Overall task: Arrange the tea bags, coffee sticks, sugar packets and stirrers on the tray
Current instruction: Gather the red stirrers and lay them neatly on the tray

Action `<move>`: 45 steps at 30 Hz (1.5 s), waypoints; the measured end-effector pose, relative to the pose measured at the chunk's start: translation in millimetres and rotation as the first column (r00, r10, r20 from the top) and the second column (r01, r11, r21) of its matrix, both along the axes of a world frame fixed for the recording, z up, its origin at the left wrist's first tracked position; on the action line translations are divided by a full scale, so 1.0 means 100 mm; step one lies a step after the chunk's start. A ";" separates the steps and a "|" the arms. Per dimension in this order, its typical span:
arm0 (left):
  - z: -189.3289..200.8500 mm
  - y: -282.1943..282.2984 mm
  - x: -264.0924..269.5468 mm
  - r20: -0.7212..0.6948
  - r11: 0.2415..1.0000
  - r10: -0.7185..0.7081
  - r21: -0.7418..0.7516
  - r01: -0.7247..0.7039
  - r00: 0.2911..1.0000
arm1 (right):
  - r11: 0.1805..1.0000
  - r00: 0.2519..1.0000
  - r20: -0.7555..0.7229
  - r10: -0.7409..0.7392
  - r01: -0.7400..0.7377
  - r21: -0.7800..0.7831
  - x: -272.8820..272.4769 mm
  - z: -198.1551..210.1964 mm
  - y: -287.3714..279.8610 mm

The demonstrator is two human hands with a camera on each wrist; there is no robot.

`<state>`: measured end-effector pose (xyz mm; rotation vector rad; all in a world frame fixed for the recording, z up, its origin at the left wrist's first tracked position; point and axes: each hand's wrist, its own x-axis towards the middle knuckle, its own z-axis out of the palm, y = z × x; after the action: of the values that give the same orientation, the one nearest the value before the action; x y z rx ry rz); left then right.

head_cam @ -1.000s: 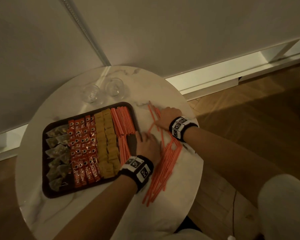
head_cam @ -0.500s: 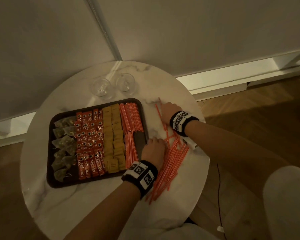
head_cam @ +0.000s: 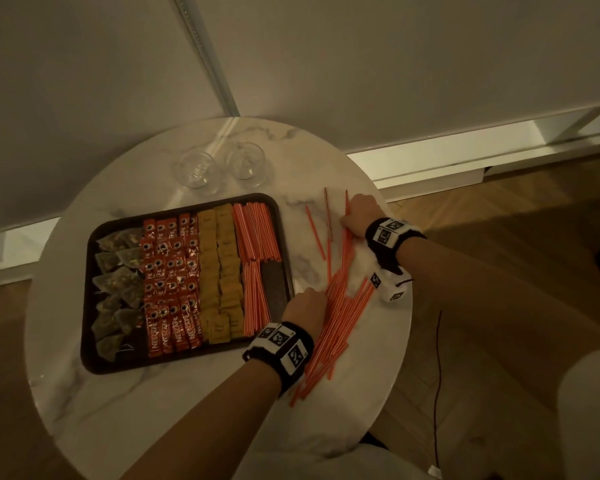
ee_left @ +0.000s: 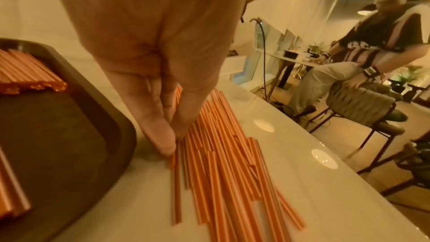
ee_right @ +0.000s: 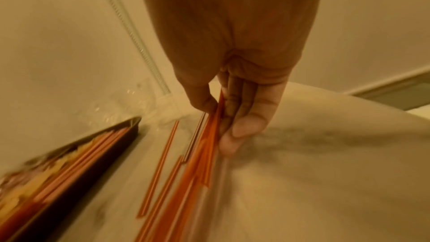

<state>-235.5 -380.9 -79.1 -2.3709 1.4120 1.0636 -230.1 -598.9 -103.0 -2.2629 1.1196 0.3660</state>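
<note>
A dark tray (head_cam: 269, 278) holds columns of tea bags (head_cam: 116, 285), red coffee sticks (head_cam: 168, 282), yellow sugar packets (head_cam: 219, 271) and orange stirrers (head_cam: 255, 237). Loose stirrers (head_cam: 329, 327) lie in a long pile on the table right of the tray. My left hand (head_cam: 307, 299) stands at the pile's left edge. Its straight fingers (ee_left: 186, 117) and thumb touch the outermost stirrers (ee_left: 221, 154). My right hand (head_cam: 359, 216) is at the pile's far end. There a bunch of stirrers (ee_right: 209, 135) is pinched between its thumb and fingers (ee_right: 244, 117).
Two empty glasses (head_cam: 198, 171) (head_cam: 245, 164) stand behind the tray on the round marble table (head_cam: 187, 410), close to the wall. A white marker cube (head_cam: 390, 282) hangs at my right wrist. In the left wrist view another person (ee_left: 349, 80) sits on a chair.
My left hand has moved right, from the tray's bare corner to the pile's left edge. My right hand has lifted the far ends of some stirrers, and a few now lie apart.
</note>
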 end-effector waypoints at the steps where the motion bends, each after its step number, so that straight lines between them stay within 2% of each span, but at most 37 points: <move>1: 0.00 0.02 -0.01 -0.012 1.000 0.010 -0.001 -0.010 1.000 | 0.999 0.999 0.024 -0.031 0.030 0.013 -0.03 0.00 -0.04; 7: 0.01 0.06 0.03 -0.109 0.996 0.093 0.007 -0.092 0.990 | 0.969 0.953 0.213 -0.216 0.182 0.169 -0.19 0.07 -0.16; 10: 0.04 -0.13 0.31 -0.084 0.956 0.275 -0.085 -0.281 0.958 | 0.958 0.932 0.262 -0.250 0.198 0.210 -0.34 0.20 -0.08; 13: 0.07 -0.44 0.65 -0.051 0.927 0.341 -0.150 -0.345 0.939 | 0.941 0.936 0.233 -0.266 0.200 0.272 -0.64 0.24 0.21; 18: -0.05 -0.85 0.82 -0.046 0.918 0.376 -0.115 -0.379 0.926 | 0.882 0.925 0.120 -0.360 0.295 0.368 -1.21 0.06 0.94; 23: -0.19 -1.04 0.71 0.000 0.947 0.312 -0.082 -0.311 0.950 | 0.836 0.905 0.095 -0.414 0.337 0.433 -1.38 -0.02 1.38; 28: -0.13 -1.21 0.91 0.078 0.959 0.273 -0.098 -0.265 0.959 | 0.808 0.882 0.069 -0.466 0.393 0.440 -1.58 0.00 1.47; 31: -0.09 -1.33 0.99 0.100 0.965 0.255 -0.095 -0.246 0.962 | 0.739 0.846 0.015 -0.534 0.458 0.494 -1.71 -0.06 1.51; 34: -0.02 -1.47 0.96 0.118 0.971 0.237 -0.065 -0.230 0.964 | 0.622 0.780 -0.021 -0.625 0.514 0.591 -1.74 -0.09 1.61; 36: 0.00 -1.54 0.92 0.119 0.978 0.208 -0.045 -0.204 0.971 | 0.581 0.751 -0.024 -0.660 0.530 0.618 -1.72 -0.10 1.67; 38: -0.05 -1.60 0.89 0.141 0.986 0.166 -0.039 -0.162 0.976 | 0.586 0.749 -0.009 -0.663 0.526 0.616 -1.70 -0.11 1.68; 41: -0.04 -1.65 0.87 0.208 0.992 0.105 0.050 -0.118 0.973 | 0.573 0.750 -0.011 -0.662 0.515 0.637 -1.67 -0.11 1.62; 45: 0.04 -1.65 0.88 0.216 0.993 0.081 0.066 -0.097 0.973 | 0.558 0.739 -0.020 -0.673 0.525 0.642 -1.63 -0.12 1.58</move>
<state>-147.3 -545.9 -75.3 -2.4287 1.1815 0.8361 -393.3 -441.4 -115.3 -1.1961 1.3329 0.1339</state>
